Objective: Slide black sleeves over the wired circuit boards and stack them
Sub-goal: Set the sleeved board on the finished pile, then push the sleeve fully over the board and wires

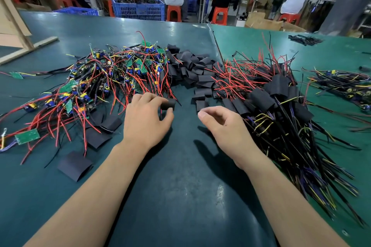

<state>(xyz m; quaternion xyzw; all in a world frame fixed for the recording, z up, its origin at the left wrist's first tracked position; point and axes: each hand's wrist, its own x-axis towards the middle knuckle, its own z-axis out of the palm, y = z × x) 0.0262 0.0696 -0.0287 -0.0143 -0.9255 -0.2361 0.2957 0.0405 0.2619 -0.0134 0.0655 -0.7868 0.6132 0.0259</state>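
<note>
L hand pinching one black sleeve btwn thumb and fingers, just above the green worktop, near edge of bare-board pile. R hand empty, fingers loosely curled, not gripping anything. Unsleeved wired boards heaped on left, loose sleeves pile center-back, sleeved boards stack on right, beside R hand.

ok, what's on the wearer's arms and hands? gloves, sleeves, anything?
Nothing worn that shows. Both hands, left and right, are bare: no gloves, rings or finger cots. Both forearms are bare up to the frame edge, with no sleeves, watch or wrist strap in view. Nails short and unpainted where visible.
</note>
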